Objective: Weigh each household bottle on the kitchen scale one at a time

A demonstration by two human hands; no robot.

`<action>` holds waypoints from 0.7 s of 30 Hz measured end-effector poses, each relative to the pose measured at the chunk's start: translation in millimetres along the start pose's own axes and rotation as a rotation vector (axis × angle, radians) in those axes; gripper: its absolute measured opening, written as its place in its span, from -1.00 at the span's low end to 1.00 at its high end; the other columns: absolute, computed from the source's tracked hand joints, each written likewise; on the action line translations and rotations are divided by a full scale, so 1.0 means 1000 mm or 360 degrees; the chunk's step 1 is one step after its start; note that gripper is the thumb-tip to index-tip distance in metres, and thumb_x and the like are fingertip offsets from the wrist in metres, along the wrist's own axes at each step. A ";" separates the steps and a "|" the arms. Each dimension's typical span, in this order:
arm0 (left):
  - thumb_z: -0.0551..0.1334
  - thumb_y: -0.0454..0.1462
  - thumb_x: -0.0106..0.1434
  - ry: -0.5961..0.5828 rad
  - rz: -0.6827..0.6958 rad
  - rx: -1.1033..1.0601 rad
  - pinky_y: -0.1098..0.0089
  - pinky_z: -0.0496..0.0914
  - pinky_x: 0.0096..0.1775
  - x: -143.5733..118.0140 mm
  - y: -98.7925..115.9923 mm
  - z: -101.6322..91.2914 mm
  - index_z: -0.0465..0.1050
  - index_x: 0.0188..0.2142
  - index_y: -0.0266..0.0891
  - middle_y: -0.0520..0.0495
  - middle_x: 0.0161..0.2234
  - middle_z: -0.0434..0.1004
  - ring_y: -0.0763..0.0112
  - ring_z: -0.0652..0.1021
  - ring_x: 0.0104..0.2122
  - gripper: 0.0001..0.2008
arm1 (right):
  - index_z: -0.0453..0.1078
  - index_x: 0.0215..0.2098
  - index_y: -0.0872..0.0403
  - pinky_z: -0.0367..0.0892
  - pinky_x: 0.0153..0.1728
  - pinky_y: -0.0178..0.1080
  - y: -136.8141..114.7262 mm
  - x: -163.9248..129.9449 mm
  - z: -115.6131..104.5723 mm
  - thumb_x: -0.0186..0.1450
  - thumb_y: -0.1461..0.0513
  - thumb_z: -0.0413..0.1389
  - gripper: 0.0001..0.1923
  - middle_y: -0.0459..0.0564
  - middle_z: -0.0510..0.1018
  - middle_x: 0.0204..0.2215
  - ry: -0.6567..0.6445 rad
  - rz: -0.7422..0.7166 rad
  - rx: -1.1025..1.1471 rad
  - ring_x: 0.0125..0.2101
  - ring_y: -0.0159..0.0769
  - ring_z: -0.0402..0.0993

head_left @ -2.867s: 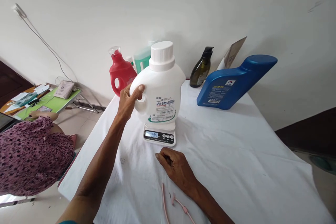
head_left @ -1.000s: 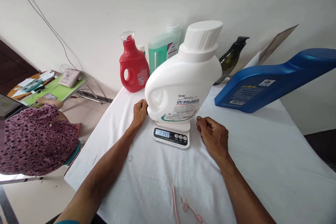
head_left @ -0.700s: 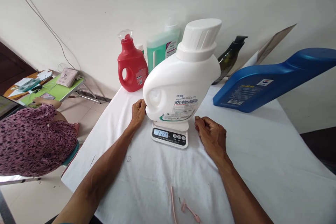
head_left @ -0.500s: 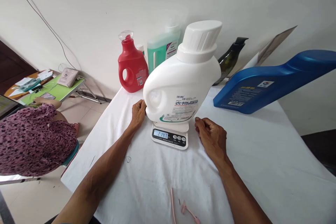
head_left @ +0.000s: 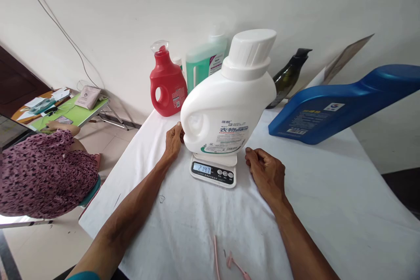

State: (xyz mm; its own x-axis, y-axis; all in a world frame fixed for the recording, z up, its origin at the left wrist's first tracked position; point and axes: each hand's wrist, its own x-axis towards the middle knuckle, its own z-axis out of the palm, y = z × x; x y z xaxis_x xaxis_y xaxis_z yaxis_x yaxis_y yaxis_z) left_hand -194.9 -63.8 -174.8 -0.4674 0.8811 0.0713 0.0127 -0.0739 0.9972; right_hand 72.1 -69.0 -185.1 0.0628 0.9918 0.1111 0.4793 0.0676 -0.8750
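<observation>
A large white laundry detergent bottle with a white cap stands on a small white digital scale whose display shows 2147. My left hand rests on the cloth by the bottle's lower left side, its fingers curled in and partly hidden; whether it touches the bottle I cannot tell. To the right of the scale lies my right hand, loosely closed on the cloth, thumb toward the bottle, apart from it. No object shows in either hand.
Behind stand a red bottle, a green liquid bottle and a dark pump bottle. A blue bottle is at right. Pink cords lie on the white tablecloth in front. A seated person is at a green table on the left.
The view has shifted slightly, so everything sits a little further right and lower. The hands, bottle and scale keep their places, and the reading remains 2147.
</observation>
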 end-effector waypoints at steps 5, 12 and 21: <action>0.08 0.27 0.41 0.0030 0.0274 -0.0183 0.33 0.38 -0.27 -0.003 0.037 0.001 0.46 -0.36 -0.22 -0.11 -0.38 0.50 0.30 0.49 -0.33 -0.38 | 0.37 -0.57 -0.02 0.21 -0.50 -0.21 -0.001 0.000 -0.003 0.33 -0.16 0.09 -0.50 -0.05 0.49 -0.66 -0.0002 0.0057 0.0017 -0.61 -0.25 0.35; 0.39 0.23 0.20 -0.0424 0.0511 -0.0071 0.34 0.27 -0.40 -0.017 0.114 0.014 0.42 -0.50 -0.25 -0.07 -0.51 0.42 0.38 0.40 -0.46 -0.41 | 0.36 -0.56 -0.01 0.24 -0.51 -0.22 -0.002 0.001 -0.002 0.28 -0.22 0.12 -0.47 -0.03 0.50 -0.64 -0.0018 0.0133 0.0064 -0.60 -0.25 0.33; 0.58 0.10 -0.09 -0.0054 0.0234 -0.0325 0.43 0.05 -0.58 -0.001 0.113 0.033 0.37 -0.56 -0.24 0.12 -0.66 0.15 0.62 0.14 -0.63 -0.44 | 0.29 -0.58 -0.02 0.21 -0.50 -0.25 0.001 0.001 -0.004 0.33 -0.23 0.10 -0.43 -0.09 0.43 -0.65 -0.0018 0.0013 0.0133 -0.59 -0.29 0.30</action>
State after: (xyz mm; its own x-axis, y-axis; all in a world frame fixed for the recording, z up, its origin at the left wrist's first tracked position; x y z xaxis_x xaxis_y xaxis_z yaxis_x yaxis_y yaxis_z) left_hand -163.9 -57.7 -61.8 -0.4438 0.8688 0.2195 -0.1023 -0.2925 0.9508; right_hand 75.9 -68.0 -184.2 0.0564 0.9935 0.0992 0.4039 0.0682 -0.9123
